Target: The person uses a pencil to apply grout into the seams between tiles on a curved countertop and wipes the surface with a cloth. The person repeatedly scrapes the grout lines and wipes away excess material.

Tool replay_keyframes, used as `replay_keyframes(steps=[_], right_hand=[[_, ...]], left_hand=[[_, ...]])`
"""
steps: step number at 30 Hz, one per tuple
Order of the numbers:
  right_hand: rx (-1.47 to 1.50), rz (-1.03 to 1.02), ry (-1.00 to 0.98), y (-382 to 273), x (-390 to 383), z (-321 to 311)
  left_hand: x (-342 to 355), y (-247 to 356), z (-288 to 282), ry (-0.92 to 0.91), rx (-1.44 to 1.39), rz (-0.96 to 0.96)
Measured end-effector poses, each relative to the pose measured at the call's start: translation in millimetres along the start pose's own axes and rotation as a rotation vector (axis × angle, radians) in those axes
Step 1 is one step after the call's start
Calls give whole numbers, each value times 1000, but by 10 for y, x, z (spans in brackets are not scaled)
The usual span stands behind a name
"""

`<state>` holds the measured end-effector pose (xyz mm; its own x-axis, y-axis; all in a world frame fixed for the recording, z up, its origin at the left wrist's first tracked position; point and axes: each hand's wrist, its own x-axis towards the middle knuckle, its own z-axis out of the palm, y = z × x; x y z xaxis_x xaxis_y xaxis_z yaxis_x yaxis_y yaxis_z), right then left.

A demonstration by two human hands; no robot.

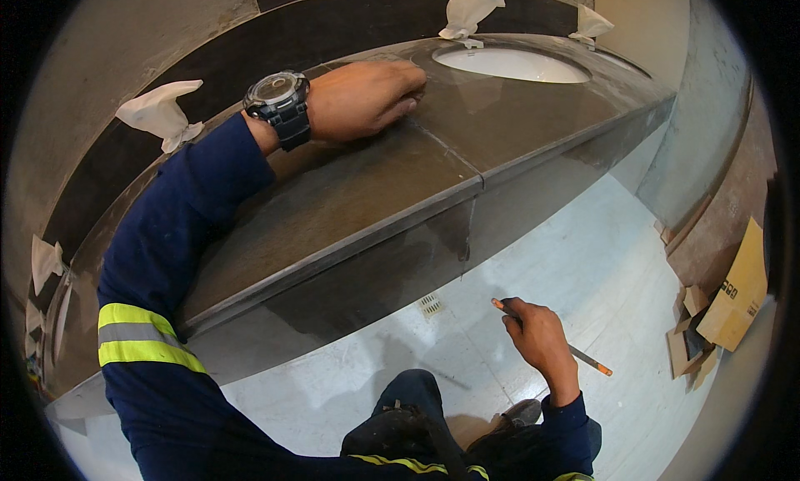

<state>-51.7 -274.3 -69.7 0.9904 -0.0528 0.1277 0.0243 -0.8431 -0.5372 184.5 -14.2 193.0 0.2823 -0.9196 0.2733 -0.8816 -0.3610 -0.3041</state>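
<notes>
My left hand (362,102), with a black watch (279,102) on its wrist, rests on the dark stone-like countertop (350,194). Its fingers are curled together over the joint line (446,152) between two slabs; whether anything is in them is hidden. Lower and to the right, above the floor, my right hand (542,343) is closed around a thin dark rod with orange ends (587,358). One end pokes out past the thumb, the other behind the hand. The rod is apart from the countertop.
White sinks (512,65) are set into the counter. White-wrapped taps (471,10) stand along its back edge, one wrapped tap (162,114) close beside my left forearm. On the pale floor (583,256) are a drain grate (430,304) and, at right, torn cardboard (733,294).
</notes>
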Motion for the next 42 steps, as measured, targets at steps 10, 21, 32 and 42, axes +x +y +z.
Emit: replay_keyframes(steps=[10, 21, 32, 42], right_hand=[[-11, 31, -27, -47, 10, -13], [-10, 3, -13, -37, 0, -25], [-12, -14, 12, 11, -15, -4], [-4, -28, 12, 22, -1, 15]], left_hand=[[-8, -202, -70, -4, 27, -94], [-40, -179, 134, -115, -470, -302], [34, 151, -94, -117, -394, -327], [33, 134, 54, -14, -372, -389]])
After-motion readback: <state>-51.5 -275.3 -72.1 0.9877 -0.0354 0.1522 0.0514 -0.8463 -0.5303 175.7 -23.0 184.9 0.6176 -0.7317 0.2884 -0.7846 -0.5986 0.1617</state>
